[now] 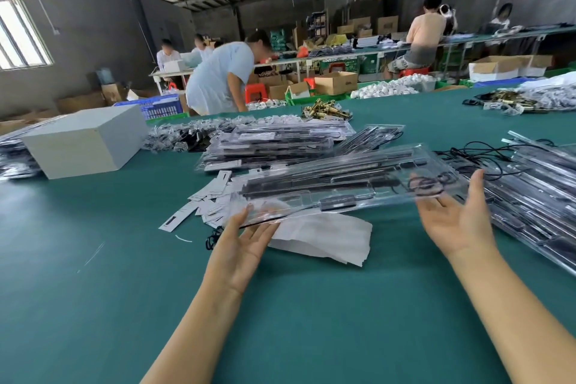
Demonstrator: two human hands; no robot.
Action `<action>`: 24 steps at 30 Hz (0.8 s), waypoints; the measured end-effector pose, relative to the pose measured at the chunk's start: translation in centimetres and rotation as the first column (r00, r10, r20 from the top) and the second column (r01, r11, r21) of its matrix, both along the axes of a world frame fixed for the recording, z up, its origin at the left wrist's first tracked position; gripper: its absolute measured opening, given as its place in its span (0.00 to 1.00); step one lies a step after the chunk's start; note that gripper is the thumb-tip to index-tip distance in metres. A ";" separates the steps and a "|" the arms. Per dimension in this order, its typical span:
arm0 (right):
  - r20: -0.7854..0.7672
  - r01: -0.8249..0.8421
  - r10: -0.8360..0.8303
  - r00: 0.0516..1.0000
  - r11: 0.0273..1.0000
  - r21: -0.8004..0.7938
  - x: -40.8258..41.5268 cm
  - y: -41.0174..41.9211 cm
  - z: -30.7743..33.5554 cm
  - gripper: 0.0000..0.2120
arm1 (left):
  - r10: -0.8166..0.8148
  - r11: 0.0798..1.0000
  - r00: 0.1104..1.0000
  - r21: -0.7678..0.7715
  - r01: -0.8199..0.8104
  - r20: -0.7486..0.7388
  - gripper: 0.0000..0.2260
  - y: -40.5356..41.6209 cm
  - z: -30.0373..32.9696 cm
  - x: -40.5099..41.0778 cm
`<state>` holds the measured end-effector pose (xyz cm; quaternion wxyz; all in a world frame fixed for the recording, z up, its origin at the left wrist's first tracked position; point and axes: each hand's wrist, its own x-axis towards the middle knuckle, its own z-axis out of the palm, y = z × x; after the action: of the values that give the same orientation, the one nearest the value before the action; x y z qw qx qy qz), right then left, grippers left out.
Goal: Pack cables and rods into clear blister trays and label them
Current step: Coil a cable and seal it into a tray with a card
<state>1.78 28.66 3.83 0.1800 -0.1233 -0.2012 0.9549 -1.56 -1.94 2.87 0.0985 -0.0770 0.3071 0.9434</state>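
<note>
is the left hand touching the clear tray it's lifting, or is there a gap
Touching. The head view shows the left hand with straight fingers under the near left edge of the clear blister tray, fingertips visible through the plastic.

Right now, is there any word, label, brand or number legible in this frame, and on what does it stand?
None can be read.
White label cards beside the held blister tray: dark marks only, blurred.
Cardboard boxes behind the table: print too small.
Blue crate: pattern, no legible text.
Grey box: blank faces.
</note>
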 end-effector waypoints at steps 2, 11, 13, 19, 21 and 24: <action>-0.035 -0.042 0.041 0.999 0.999 -0.012 -0.4 -1.8 0.2 0.42 | 0.035 0.999 0.999 0.025 -0.036 0.024 0.05 0.6 0.1 0.2; 0.288 -0.391 0.322 0.902 0.893 0.223 -0.4 -9.3 -1.1 0.21 | -0.109 0.994 0.988 -0.010 0.109 -0.109 0.13 2.6 -0.2 1.7; 0.297 -0.358 0.284 0.912 0.904 0.234 -0.3 -8.8 -1.1 0.16 | -0.136 0.991 0.982 -0.024 0.134 -0.134 0.15 3.0 -0.4 1.9; 0.285 -0.225 0.141 0.948 0.931 0.289 -0.8 -6.8 -0.3 0.15 | -0.213 0.976 0.960 -0.087 0.200 -0.180 0.20 3.2 -0.4 2.4; 0.277 -0.214 0.130 0.952 0.931 0.296 -0.7 -6.6 -0.3 0.14 | -0.153 0.986 0.978 -0.089 0.141 -0.141 0.20 2.7 -0.1 2.2; 0.270 -0.218 0.131 0.954 0.922 0.321 -0.8 -6.5 -0.7 0.12 | -0.043 0.998 0.998 -0.040 0.041 -0.048 0.22 1.2 0.4 1.4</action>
<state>0.97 22.14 3.12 0.0865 -0.1871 -0.3971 0.8943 -0.17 -0.69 3.23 0.1092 -0.0496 0.3293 0.9366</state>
